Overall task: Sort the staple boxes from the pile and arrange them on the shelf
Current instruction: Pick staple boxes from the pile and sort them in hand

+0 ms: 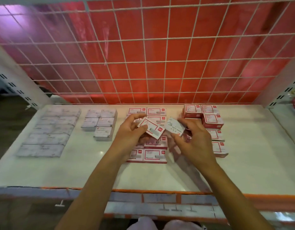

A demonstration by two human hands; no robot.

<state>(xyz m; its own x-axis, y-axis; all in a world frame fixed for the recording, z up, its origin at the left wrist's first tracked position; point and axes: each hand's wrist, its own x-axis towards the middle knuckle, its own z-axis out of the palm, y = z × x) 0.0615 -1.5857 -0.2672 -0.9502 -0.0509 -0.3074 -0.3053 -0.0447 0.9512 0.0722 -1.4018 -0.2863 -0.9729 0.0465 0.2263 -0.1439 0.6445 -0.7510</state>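
My left hand (130,135) holds a white box with a red frame (151,128) tilted above the middle of the white shelf (93,168). My right hand (193,140) holds a white box printed "paper clips" (174,127) right beside it. Under both hands lie two columns of red-framed boxes (154,156). To the right stand stacked red boxes (212,121). Left of centre is a small block of white boxes (102,123), and at the far left a larger flat grid of pale boxes (48,133).
A white wire grid (143,63) with red sheeting behind closes the shelf's back. White slotted uprights (13,83) stand at both sides. An orange-edged price rail (160,195) runs along the shelf's front. A lower shelf lip shows below.
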